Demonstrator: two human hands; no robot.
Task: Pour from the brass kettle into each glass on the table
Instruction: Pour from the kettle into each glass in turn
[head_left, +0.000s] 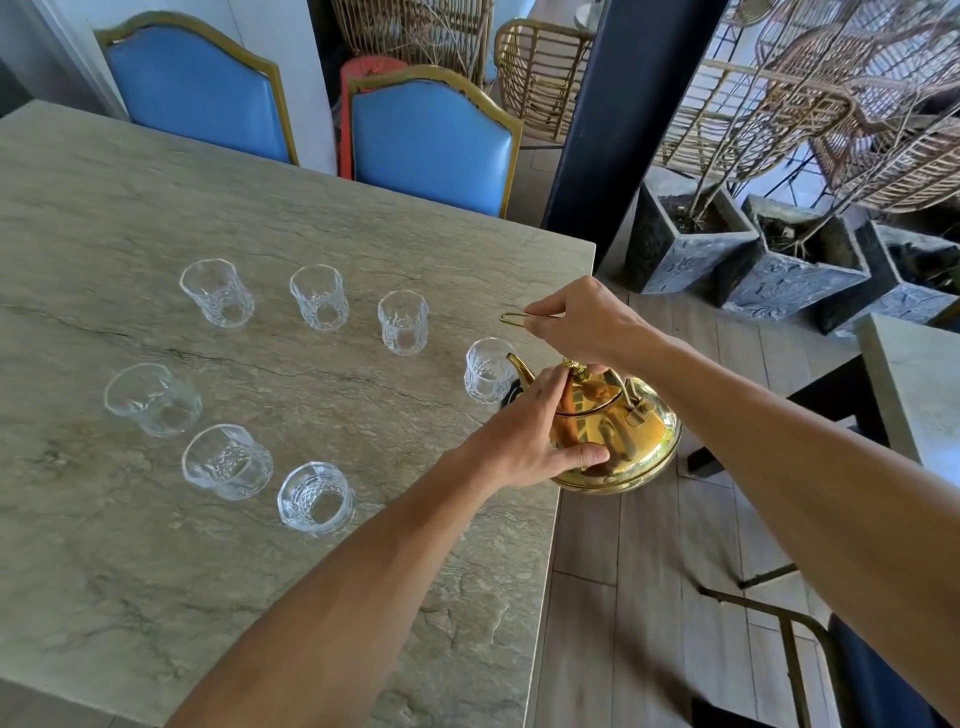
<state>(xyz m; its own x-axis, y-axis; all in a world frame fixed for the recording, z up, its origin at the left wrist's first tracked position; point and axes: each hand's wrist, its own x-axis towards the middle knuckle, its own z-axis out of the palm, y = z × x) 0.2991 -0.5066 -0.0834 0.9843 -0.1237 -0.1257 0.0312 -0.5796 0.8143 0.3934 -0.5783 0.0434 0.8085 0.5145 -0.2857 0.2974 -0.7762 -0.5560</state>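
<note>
Table (156, 545): stone-look slab; its right edge runs beneath the kettle, its far right corner lies beyond the right hand.
Chairs (431, 135): two blue-backed chairs along the far edge, well apart from the work.
Brass kettle (618, 436): at the right edge, its body overhanging the floor; spout (519, 366) aimed at the nearest glass.
Left hand (535, 436): laid on the kettle's lid and shoulder, fingers spread, steadying rather than gripping.
Right hand (587, 322): pinched closed on the thin wire bail handle (514, 318), raised above the kettle.
Glasses: seven cut-pattern tumblers. Far row of four runs from the far-left glass (217, 293) to the spout-side glass (488, 370); near row of three runs from the left glass (153, 399) to the near-edge glass (317, 499).
Progress: all seven appear empty, as far as clear glass lets one tell; pouring seems not yet begun, seven fills remaining.
Clearance: open tabletop between the two rows and toward the near edge; the kettle's overhang leaves little margin at the right edge.
</note>
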